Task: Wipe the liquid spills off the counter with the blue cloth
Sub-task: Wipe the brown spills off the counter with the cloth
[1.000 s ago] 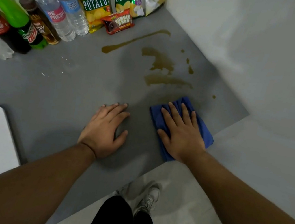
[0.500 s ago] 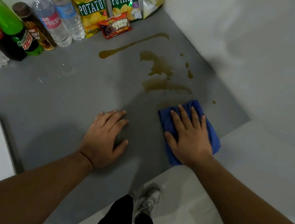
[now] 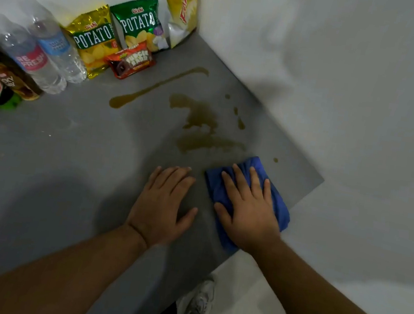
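A bare indoor room, more a snack corner than a fitted kitchen: a plain grey table point(image 3: 66, 163) set into a corner of blank white walls point(image 3: 345, 70), chip bags point(image 3: 139, 25) and drink bottles point(image 3: 55, 55) lined along its back, over a pale floor point(image 3: 245, 308).

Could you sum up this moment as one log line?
step: wipe spills | right hand: pressed flat on blue cloth | left hand: flat on counter | brown spills: unwiped, beyond cloth
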### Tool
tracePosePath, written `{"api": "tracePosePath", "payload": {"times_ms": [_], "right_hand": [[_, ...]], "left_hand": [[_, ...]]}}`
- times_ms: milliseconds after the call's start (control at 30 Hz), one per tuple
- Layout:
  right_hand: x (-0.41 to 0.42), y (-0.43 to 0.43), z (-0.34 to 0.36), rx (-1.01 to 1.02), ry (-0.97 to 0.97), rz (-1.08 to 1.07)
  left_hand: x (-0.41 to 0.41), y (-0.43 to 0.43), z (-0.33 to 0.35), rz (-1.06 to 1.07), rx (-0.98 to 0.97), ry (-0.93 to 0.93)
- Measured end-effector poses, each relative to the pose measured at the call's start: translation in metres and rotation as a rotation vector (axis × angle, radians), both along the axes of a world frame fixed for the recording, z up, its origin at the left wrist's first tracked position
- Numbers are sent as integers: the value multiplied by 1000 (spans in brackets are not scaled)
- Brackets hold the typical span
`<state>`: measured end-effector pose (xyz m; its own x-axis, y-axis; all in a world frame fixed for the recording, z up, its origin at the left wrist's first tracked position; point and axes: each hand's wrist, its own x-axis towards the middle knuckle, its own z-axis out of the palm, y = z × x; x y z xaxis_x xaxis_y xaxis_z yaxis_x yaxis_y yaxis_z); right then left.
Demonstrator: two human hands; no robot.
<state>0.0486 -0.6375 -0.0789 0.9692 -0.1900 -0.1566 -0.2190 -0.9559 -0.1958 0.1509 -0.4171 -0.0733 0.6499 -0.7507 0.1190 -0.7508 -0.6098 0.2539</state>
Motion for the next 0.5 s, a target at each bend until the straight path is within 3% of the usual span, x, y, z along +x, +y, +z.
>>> {"api": "tracePosePath", "payload": {"times_ms": [133, 400, 500], "right_hand": [[-35, -30, -6, -2, -52, 106], [3, -32, -3, -94, 28, -240], [0, -22, -5, -69, 24, -206]], "left_hand": [[10, -20, -1, -37, -55, 3], [10, -23, -8, -40, -22, -10], [11, -23, -9, -37, -14, -9]]}}
